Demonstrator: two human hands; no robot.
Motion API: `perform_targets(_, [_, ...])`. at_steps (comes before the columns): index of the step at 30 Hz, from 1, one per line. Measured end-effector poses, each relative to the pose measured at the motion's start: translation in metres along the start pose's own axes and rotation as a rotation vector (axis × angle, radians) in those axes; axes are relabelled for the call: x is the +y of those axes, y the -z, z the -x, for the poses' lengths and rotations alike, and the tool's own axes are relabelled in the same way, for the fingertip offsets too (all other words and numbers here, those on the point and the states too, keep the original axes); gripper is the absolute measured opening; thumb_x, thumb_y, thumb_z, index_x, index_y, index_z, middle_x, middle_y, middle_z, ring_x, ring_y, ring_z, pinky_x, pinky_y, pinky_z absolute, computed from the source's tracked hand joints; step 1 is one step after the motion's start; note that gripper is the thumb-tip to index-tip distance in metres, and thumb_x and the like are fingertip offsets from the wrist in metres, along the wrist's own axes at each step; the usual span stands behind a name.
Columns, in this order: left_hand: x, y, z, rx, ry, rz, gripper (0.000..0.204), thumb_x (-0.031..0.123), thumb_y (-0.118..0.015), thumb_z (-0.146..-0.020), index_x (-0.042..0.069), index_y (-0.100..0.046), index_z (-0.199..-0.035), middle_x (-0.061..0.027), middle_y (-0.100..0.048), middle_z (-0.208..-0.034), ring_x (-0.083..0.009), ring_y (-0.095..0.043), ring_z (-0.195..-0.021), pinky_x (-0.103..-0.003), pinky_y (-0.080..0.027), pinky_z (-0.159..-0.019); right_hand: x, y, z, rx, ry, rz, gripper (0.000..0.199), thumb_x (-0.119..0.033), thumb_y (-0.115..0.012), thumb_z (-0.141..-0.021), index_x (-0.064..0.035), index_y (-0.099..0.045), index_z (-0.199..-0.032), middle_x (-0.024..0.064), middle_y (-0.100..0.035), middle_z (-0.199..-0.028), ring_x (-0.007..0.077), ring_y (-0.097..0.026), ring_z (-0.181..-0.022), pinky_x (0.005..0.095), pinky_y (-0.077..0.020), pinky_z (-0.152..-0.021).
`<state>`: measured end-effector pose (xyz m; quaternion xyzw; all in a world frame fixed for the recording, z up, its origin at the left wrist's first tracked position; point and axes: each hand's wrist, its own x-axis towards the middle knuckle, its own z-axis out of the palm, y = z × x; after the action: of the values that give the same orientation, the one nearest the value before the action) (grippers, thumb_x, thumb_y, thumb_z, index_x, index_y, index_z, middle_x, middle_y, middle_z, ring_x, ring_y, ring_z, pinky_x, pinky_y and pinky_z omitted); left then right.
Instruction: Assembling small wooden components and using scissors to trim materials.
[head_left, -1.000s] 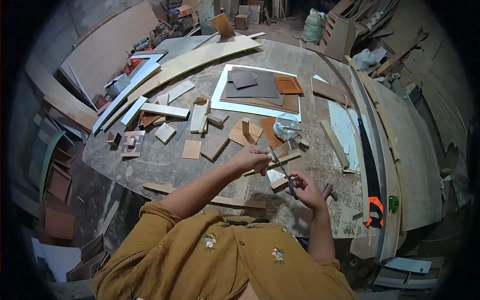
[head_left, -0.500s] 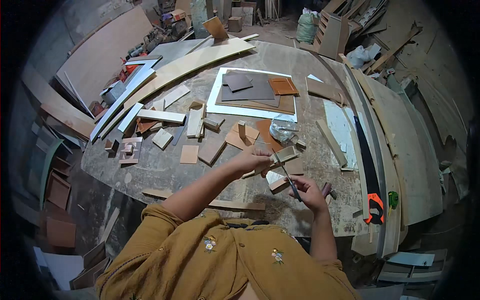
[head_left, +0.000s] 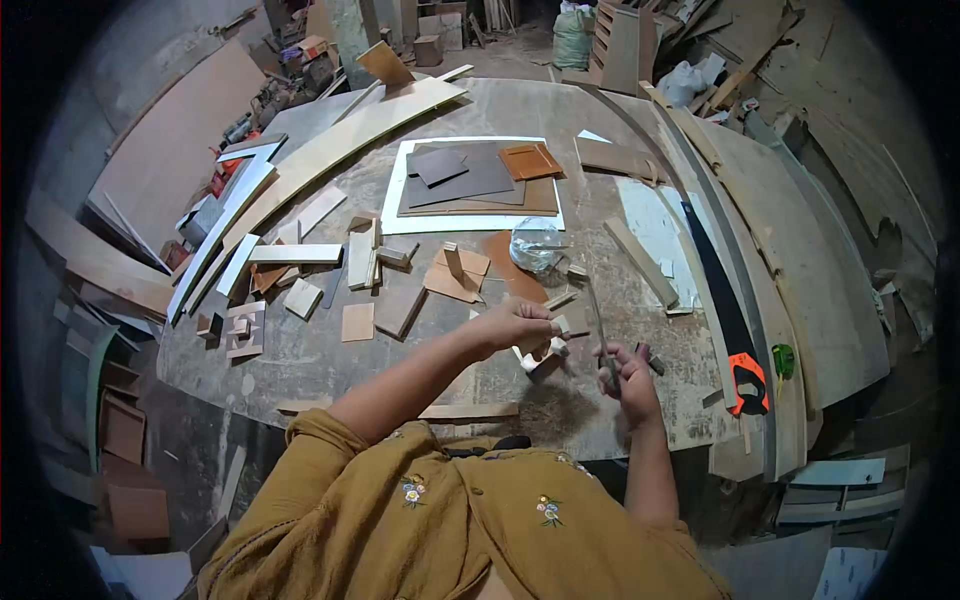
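My left hand (head_left: 522,326) is closed above the near part of the worktable, with a small thin dark piece (head_left: 577,334) sticking out from its fingertips. The rest of that piece is hidden by the fingers. To its right, my right hand (head_left: 628,378) is wrapped round a long, thin grey metal tool (head_left: 597,318), shaped like a file and pointing away from me. Tool and small piece are apart. Just below my left hand lies a pale wooden block (head_left: 543,358), partly covered. Beside my right hand is a short dark object (head_left: 655,362) whose kind I cannot make out.
Wood offcuts, among them a square piece (head_left: 357,322), lie left of centre. A clear plastic bag (head_left: 536,246) stands beyond my hands. Brown panels (head_left: 475,172) rest on a white board. A handsaw (head_left: 747,383) and green tape measure (head_left: 784,360) are at the right.
My right hand has swung the metal tool upright and away from the left hand, where it crossed before. My left hand has shifted slightly, and the small dark piece now shows. The view has turned slightly.
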<state>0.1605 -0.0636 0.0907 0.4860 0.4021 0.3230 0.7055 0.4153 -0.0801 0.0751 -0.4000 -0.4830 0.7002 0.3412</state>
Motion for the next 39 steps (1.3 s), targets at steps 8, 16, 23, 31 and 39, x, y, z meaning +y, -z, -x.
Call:
perform_targets(8, [0.019, -0.015, 0.012, -0.134, -0.003, -0.283, 0.016, 0.015, -0.06, -0.086, 0.001, -0.068, -0.089, -0.0014, -0.065, -0.07, -0.0043, -0.056, -0.061, -0.02, -0.041, -0.054, -0.025, -0.043, -0.023, 0.096, 0.261, 0.114, 0.038, -0.002, -0.074, -0.068, -0.0072, -0.052, -0.099, -0.0009, -0.057, -0.078, 0.0067, -0.055, -0.072, 0.0208, -0.0448, -0.062])
perform_targets(16, [0.025, 0.005, 0.036, 0.169, -0.113, 0.078, 0.018, 0.019, -0.062, -0.086, 0.002, -0.066, -0.088, -0.0046, -0.066, -0.078, -0.0096, -0.06, -0.067, -0.022, -0.049, -0.064, -0.03, -0.06, -0.033, 0.146, 0.292, -0.198, 0.039, 0.004, -0.072, -0.067, -0.0063, -0.052, -0.098, -0.001, -0.055, -0.078, 0.0077, -0.054, -0.067, 0.0209, -0.0455, -0.063])
perform_targets(23, [0.026, -0.004, 0.042, 0.191, -0.078, 0.569, 0.022, 0.027, -0.057, -0.09, 0.007, -0.057, -0.08, -0.0035, -0.059, -0.072, -0.014, -0.059, -0.065, -0.029, -0.05, -0.069, -0.023, -0.073, -0.036, 0.105, 0.213, -0.406, 0.035, 0.004, -0.07, -0.07, -0.0086, -0.052, -0.098, -0.0034, -0.053, -0.078, 0.0058, -0.052, -0.066, 0.0188, -0.0411, -0.055])
perform_targets(31, [0.015, -0.01, 0.045, 0.229, -0.094, 0.802, 0.037, 0.032, -0.054, -0.091, 0.003, -0.055, -0.114, -0.0031, -0.06, -0.083, -0.0124, -0.063, -0.075, -0.025, -0.055, -0.068, -0.013, -0.09, -0.041, 0.13, 0.277, -0.362, 0.031, -0.001, -0.069, -0.075, -0.0108, -0.051, -0.098, -0.0035, -0.056, -0.076, 0.0028, -0.05, -0.057, 0.0164, -0.0344, -0.046])
perform_targets(39, [0.013, -0.018, 0.045, 0.345, -0.083, 0.875, 0.018, 0.023, -0.059, -0.089, 0.005, -0.059, -0.086, -0.0062, -0.063, -0.086, -0.0247, -0.064, -0.091, -0.03, -0.055, -0.082, -0.013, -0.097, -0.042, 0.139, 0.31, -0.4, 0.03, 0.0, -0.07, -0.075, -0.006, -0.051, -0.098, 0.0018, -0.059, -0.081, 0.0098, -0.058, -0.068, 0.0222, -0.0467, -0.062])
